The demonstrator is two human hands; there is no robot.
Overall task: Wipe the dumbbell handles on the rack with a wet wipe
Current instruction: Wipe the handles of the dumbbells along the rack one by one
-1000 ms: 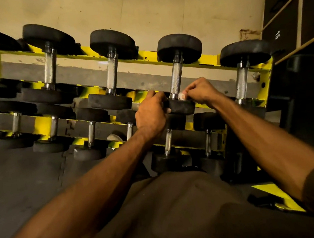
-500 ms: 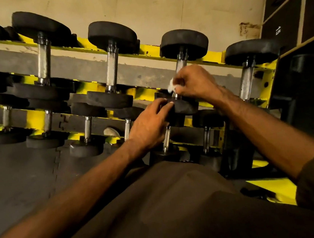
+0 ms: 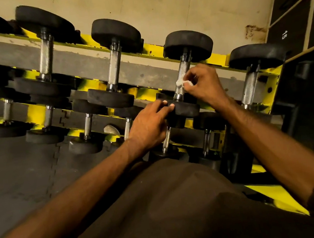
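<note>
- Since half a second ago, the right hand [image 3: 203,84] has stayed on the same dumbbell handle [image 3: 183,75] and sits at about mid-shaft; a second ago it was down at the lower collar.
- Wet wipe [image 3: 182,83]: a small white wad, pinched in the right grip and pressed against the right side of the knurled handle, near its lower half.
- Dumbbell in hand: fourth from the left on the top tier of the rack [image 3: 216,59], lying across the yellow rails with its far head [image 3: 187,45] up and its near head [image 3: 187,108] toward the person.
- Left hand [image 3: 149,127]: fingers extended, fingertips resting on the near head's rim. The grip is not clenched; it appears to steady the dumbbell rather than hold it.
- Step in hand, by judgement: wiping this handle along its length, stroke under way.
- Remaining work, by judgement: the neighbouring handle [image 3: 249,86] to the right, the top-tier handles to the left such as the middle one [image 3: 114,66], and the shorter handles on the lower tier. Whether any are already wiped cannot be told.
- Next move calls for: carrying the wipe up to the top collar, then around the shaft's hidden side, with the left hand keeping the dumbbell from rolling on the rails.
- Surroundings: numbered lockers [image 3: 297,10] at right, dark floor mat [image 3: 20,176] at left.
</note>
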